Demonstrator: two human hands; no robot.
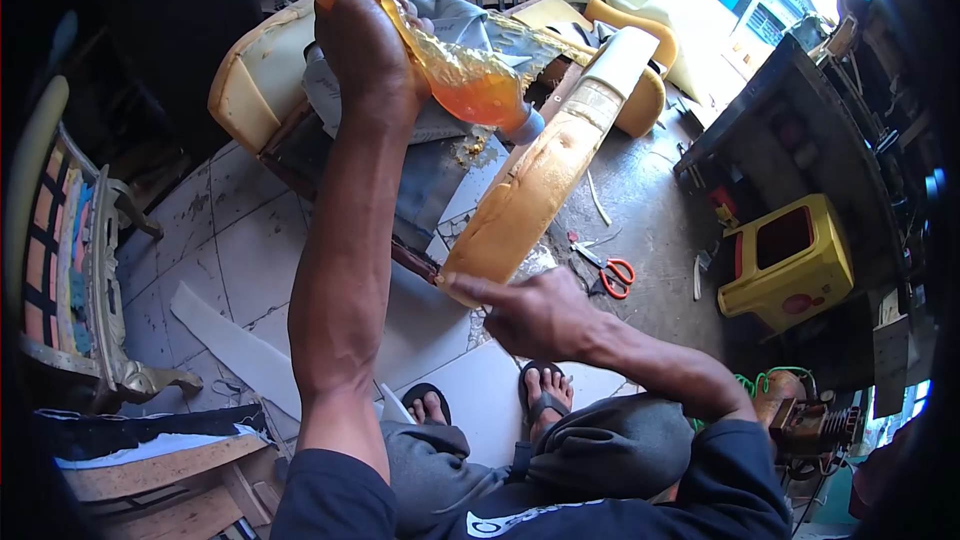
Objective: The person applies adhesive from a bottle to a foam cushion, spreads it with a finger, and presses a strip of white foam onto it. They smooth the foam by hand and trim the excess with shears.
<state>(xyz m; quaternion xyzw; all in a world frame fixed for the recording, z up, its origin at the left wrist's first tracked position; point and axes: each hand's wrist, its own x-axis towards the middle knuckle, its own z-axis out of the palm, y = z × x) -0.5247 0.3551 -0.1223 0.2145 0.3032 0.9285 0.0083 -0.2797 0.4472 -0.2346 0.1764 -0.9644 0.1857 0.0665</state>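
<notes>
My left hand [365, 50] is wrapped round a clear plastic bottle [475, 90] with amber liquid inside. The bottle is tilted, its capped neck pointing down and right, close to a foam-padded chair arm [530, 185]. Yellowish residue coats the bottle's crumpled side. Lower down, my right hand [545, 315] has its index finger stretched out to the near end of that padded arm. Its other fingers are curled and partly hidden, with no object visible in them. Grey fabric [445, 25] lies over the chair frame behind the bottle.
Red-handled scissors [613, 277] lie on the floor right of the chair. A yellow plastic stool [787, 258] stands farther right. A foam strip [235, 345] lies on the tiles at left, near a carved chair frame [85, 270]. A coil-topped machine [815, 425] sits at lower right.
</notes>
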